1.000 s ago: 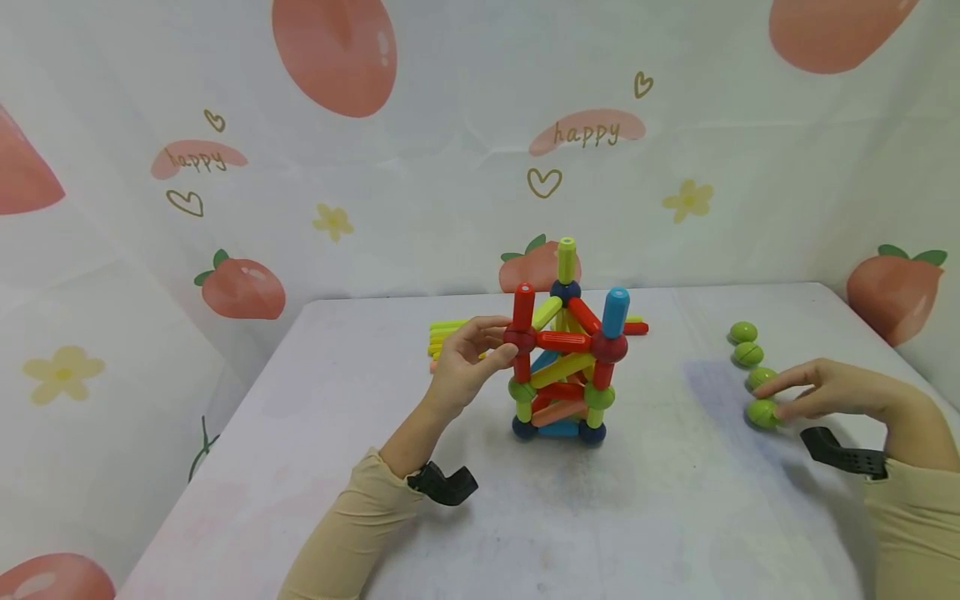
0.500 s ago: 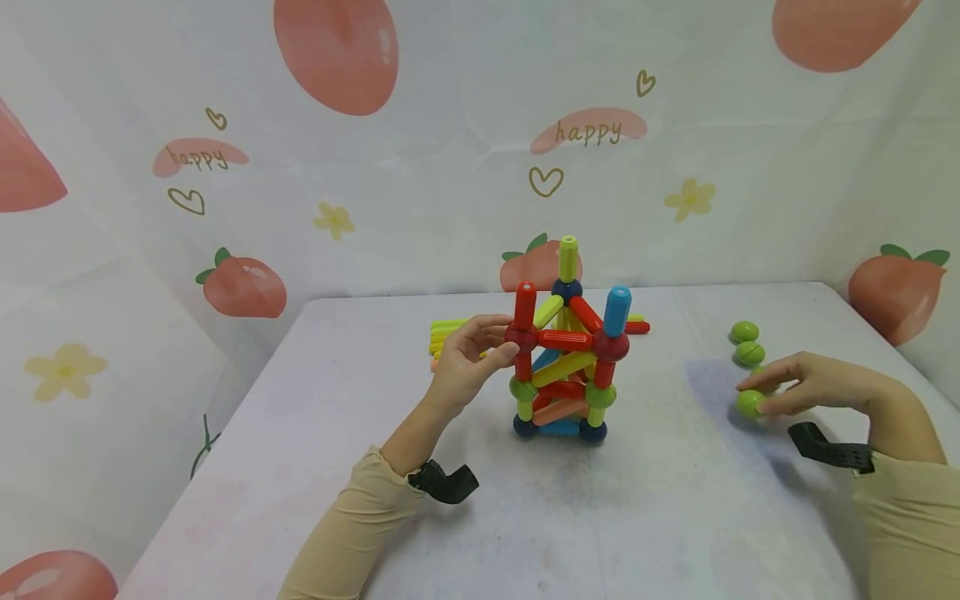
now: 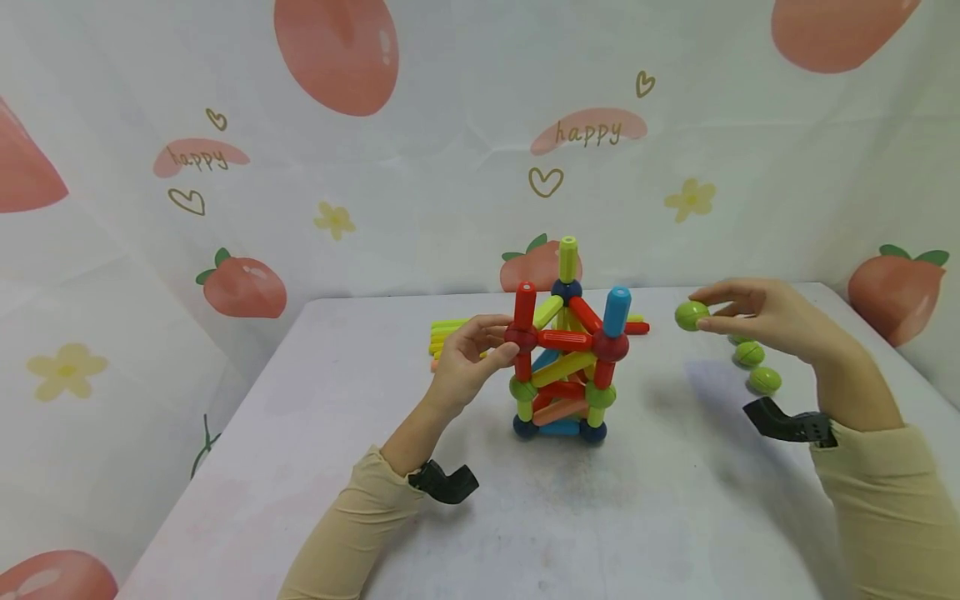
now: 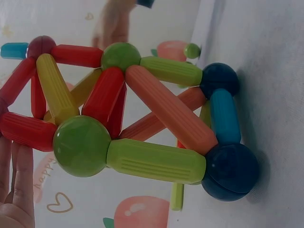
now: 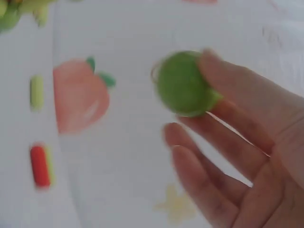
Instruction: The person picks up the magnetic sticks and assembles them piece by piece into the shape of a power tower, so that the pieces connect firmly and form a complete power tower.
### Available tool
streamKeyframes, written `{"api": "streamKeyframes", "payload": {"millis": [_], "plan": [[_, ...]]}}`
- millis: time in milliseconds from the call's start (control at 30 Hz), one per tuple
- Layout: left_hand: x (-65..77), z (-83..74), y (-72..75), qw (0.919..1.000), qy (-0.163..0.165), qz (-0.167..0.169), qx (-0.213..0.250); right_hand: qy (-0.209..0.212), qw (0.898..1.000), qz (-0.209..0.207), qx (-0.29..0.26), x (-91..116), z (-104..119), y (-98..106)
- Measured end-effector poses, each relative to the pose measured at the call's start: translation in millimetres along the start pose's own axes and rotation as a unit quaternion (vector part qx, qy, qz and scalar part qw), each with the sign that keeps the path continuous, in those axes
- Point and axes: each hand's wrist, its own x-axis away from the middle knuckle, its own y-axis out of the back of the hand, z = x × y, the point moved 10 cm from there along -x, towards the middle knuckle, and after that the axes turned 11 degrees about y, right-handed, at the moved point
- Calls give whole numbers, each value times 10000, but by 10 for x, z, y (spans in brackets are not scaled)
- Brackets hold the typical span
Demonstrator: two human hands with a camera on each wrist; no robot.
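One green ball (image 3: 692, 316), pinched by the right hand (image 3: 780, 321), should move gently while the left hand (image 3: 463, 367) holds the red ball (image 3: 522, 337) steady.

A: Left hand (image 3: 468, 367), what's there?
B: Tower (image 3: 564, 369) of coloured sticks and balls, upright on the table (image 3: 600, 517). Dark blue balls (image 3: 592, 432) at the base, green balls (image 3: 600, 395) above, red balls (image 3: 611, 345) at the upper front corners. Three sticks point up: red stick (image 3: 526, 306), blue stick (image 3: 617, 312), yellow-green stick (image 3: 567, 260). Thumb and fingers grip its upper left red ball.
A: Right hand (image 3: 768, 321)?
B: Single green ball (image 3: 691, 316), glossy, pinched between thumb and fingers. Held above the table, right of the tower, well apart from it.
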Motion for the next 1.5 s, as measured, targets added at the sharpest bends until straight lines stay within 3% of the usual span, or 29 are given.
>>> {"api": "streamKeyframes", "payload": {"millis": [200, 333, 533, 667, 933, 1133, 1500], "plan": [[10, -13, -3, 10000, -7, -13, 7, 366, 9921, -1039, -595, -271, 468, 115], [5, -2, -2, 10000, -4, -27, -13, 729, 9808, -1449, -1086, -423, 758, 133], [11, 22, 4, 10000, 47, -50, -24, 1426, 9634, -1604, -1607, -644, 1154, 83], [13, 28, 5, 10000, 66, -46, -8, 1683, 9575, -1599, -1712, -763, 1319, 47], [13, 18, -3, 10000, 29, -38, -24, 1544, 9621, -1496, -1677, -916, 1396, -51], [6, 26, 0, 10000, 44, -45, -23, 1300, 9687, -1371, -1610, -936, 1338, -127], [1, 19, 7, 10000, 6, -59, -80, 1236, 9704, -1261, -1648, -953, 1321, -143]]}}
